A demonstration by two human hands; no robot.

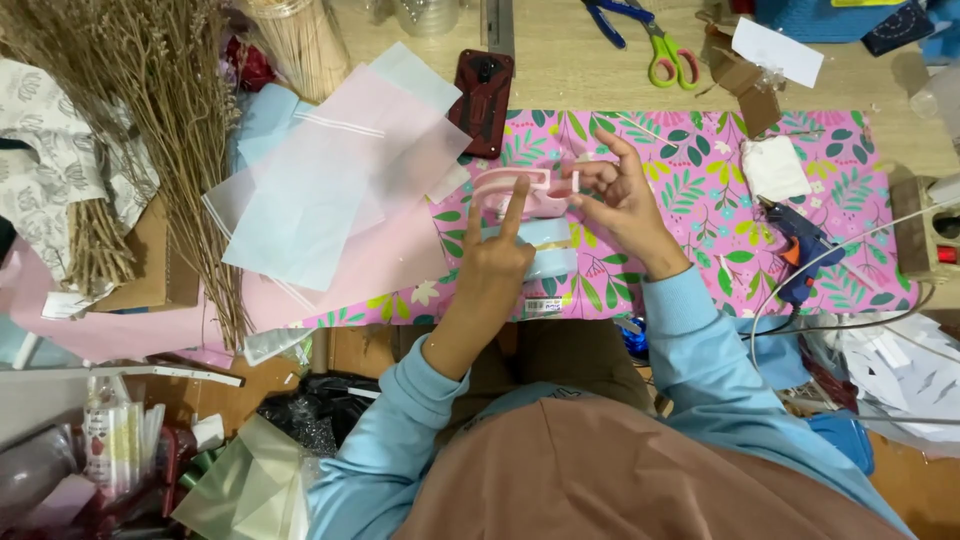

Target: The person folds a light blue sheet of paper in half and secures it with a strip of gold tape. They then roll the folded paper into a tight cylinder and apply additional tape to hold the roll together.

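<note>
Seen from above, a person in light blue sleeves works at a wooden table covered in the middle by a pink sheet printed with leaves [700, 210]. Both hands meet over the near middle of that sheet at a pale pink tape dispenser [525, 192].

The left hand [495, 262] is raised with its back to the camera. Its index and middle fingers are stretched up and apart, their tips touching the near side of the dispenser; the other fingers are curled in. The right hand [620, 195] is half open, with its thumb and forefinger pinching at the dispenser's right end and the remaining fingers fanned upward. Whether tape runs between the fingers cannot be told.

Just below the dispenser, partly under the left hand, lie pale blue strips [550, 250]. Translucent pink and blue sheets [330, 190] are piled at the left edge of the printed sheet. A blue glue gun [800, 250] rests near the right edge, and green-handled scissors [670, 55] lie at the far edge of the table.
</note>
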